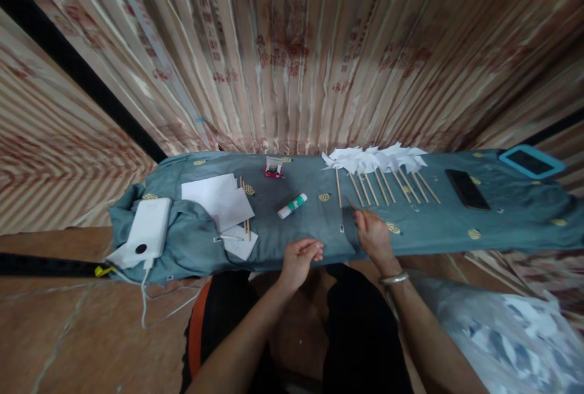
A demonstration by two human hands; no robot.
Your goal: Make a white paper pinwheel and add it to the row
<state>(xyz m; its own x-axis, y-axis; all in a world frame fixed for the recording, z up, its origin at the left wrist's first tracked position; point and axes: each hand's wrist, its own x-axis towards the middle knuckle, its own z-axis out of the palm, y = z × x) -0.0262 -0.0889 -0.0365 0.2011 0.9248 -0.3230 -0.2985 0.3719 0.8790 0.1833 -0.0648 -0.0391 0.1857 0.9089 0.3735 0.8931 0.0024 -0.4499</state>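
Observation:
My left hand (302, 260) is over the front edge of the cloth-covered table, its fingers pinched together; whatever they may hold is too small to make out. To its right, my right hand (373, 237) is closed on a thin, dark, pointed tool (350, 202), whose kind is unclear. Beyond that hand, several white paper pinwheels (376, 158) lie overlapping in a row, their wooden sticks (358, 190) pointing toward me. A green and white glue stick (292, 206) lies ahead of my left hand. Farther back stands a small open red box (274, 168) with dark bits inside.
White paper sheets (210, 193), wooden sticks (247, 224) and a pencil-like stick (232, 238) lie left. A white power bank (148, 228) with a cable (144, 297) is at the left end. A dark phone (467, 189) and blue-framed tablet (531, 162) lie right; a plastic bag (515, 333) is below.

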